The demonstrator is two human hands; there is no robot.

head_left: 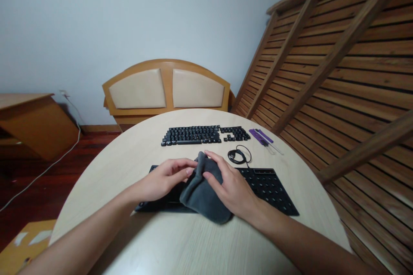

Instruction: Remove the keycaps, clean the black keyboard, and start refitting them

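Observation:
A dark grey cloth [206,200] is bunched between my hands, above a black keyboard base [272,191] whose keycaps are off. My left hand [164,178] pinches the cloth's folded upper edge from the left. On the other side, my right hand [230,182] grips the cloth with thumb and fingers. The cloth and both hands hide the middle of the base. Behind it, loose black keycaps [193,134] lie in rows laid out like a keyboard. A coiled black cable [237,156] runs to the base's back edge.
Purple-handled tools [258,136] lie at the right back of the round table [106,172]. Beyond it stands a wooden headboard [169,81] against the wall. A slatted wood frame [338,73] leans on the right. A cardboard box [29,240] sits at lower left.

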